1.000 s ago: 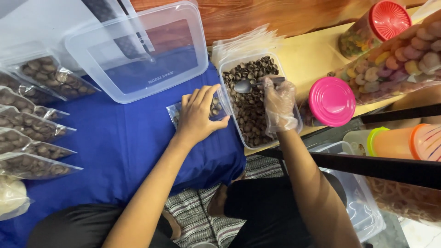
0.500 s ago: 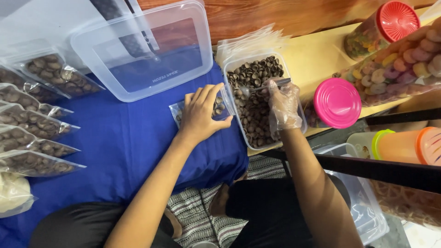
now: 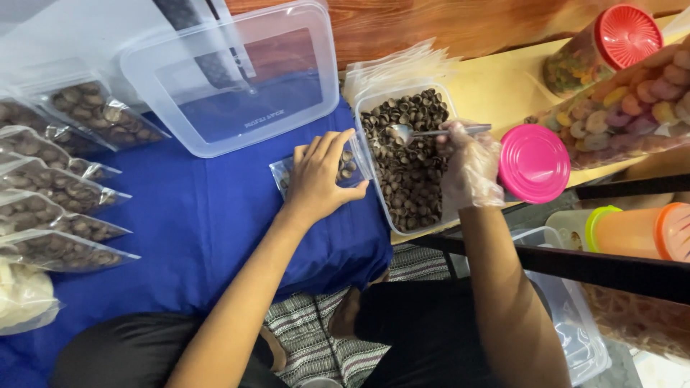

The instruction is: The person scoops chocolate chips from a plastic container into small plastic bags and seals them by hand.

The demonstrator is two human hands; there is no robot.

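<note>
My left hand (image 3: 320, 176) rests on a small clear bag (image 3: 346, 164) partly filled with brown snack pieces, lying on the blue cloth (image 3: 208, 215). My right hand (image 3: 468, 165), in a thin clear glove, holds a metal spoon (image 3: 420, 132) over a clear rectangular tub (image 3: 374, 97) full of the same brown pieces. The spoon's bowl hovers just above the pieces near the tub's left side, close to the bag's mouth.
Several filled clear bags (image 3: 50, 187) lie at the left on the cloth. A clear lid (image 3: 237, 79) leans behind. A stack of clear bags (image 3: 392, 68), a pink-lidded jar (image 3: 535, 162), a red-lidded jar (image 3: 614, 39) and an orange bottle (image 3: 632, 230) stand at the right.
The spoon has lifted out of the tub's pieces and swung left toward the bag. My left hand has stayed on the bag.
</note>
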